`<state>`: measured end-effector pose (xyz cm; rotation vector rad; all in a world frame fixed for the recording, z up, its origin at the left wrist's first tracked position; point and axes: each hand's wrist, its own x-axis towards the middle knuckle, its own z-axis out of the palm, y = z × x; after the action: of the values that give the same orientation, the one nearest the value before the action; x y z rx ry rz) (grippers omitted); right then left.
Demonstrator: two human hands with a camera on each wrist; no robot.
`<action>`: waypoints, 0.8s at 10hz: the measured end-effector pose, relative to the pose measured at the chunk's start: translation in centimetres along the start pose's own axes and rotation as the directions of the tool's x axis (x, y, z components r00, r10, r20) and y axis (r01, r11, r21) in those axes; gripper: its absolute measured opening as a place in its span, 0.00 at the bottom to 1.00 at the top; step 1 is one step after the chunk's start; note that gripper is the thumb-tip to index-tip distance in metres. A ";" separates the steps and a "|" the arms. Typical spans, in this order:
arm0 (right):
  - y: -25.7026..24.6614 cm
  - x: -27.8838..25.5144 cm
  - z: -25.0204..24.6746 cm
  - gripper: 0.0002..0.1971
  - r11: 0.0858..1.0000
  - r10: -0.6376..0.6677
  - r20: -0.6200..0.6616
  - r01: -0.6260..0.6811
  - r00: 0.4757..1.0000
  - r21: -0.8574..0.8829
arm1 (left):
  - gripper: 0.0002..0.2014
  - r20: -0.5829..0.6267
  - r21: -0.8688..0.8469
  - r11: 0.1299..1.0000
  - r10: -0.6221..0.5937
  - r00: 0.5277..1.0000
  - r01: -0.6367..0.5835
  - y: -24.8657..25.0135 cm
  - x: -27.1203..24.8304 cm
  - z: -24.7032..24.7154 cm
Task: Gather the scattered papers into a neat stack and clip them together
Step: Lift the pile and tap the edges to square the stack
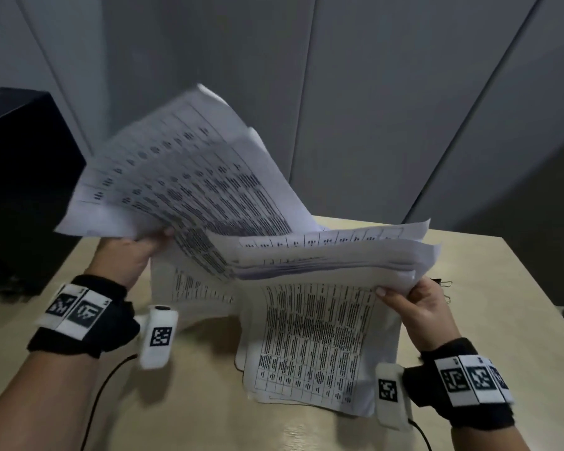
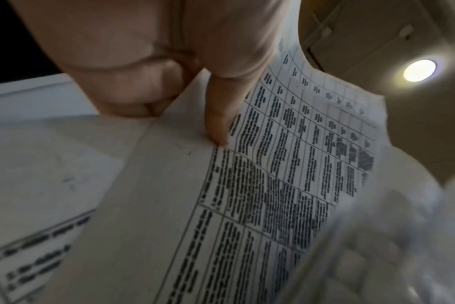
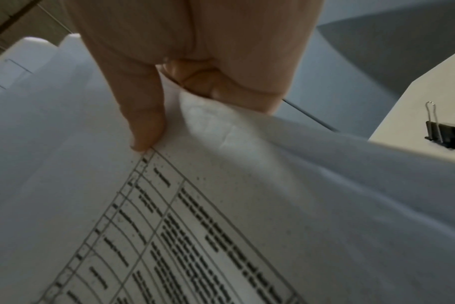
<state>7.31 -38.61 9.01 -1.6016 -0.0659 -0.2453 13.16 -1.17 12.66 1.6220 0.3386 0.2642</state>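
A loose, uneven bundle of printed table sheets [image 1: 228,203] is held up over the table between both hands. My left hand [image 1: 134,252] pinches the left edge of the raised sheets [image 2: 273,185], thumb on the print. My right hand [image 1: 414,301] grips the right edge of the sheets [image 3: 221,226], thumb on top and fingers curled beneath. More printed sheets [image 1: 313,346] hang down onto the table under the bundle. A black binder clip [image 1: 443,284] lies on the table just behind my right hand, and stands clear in the right wrist view as the clip [image 3: 444,131].
The beige table [image 1: 192,402] runs to an edge at the right. A black box [image 1: 20,177] stands at the far left. Grey wall panels [image 1: 372,109] rise behind the table. Black cables trail from both wrist cameras over the near tabletop.
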 end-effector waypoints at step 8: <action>-0.7 0.4 1.4 0.19 0.992 0.033 -0.002 -0.033 0.999 0.121 | 0.19 0.489 -0.252 0.967 0.095 0.867 0.036 -1.8 -2.3 3.3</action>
<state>7.73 -37.25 9.69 -1.4805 -0.0505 -0.2146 12.14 -5.02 10.69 1.3809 -0.1174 -0.0941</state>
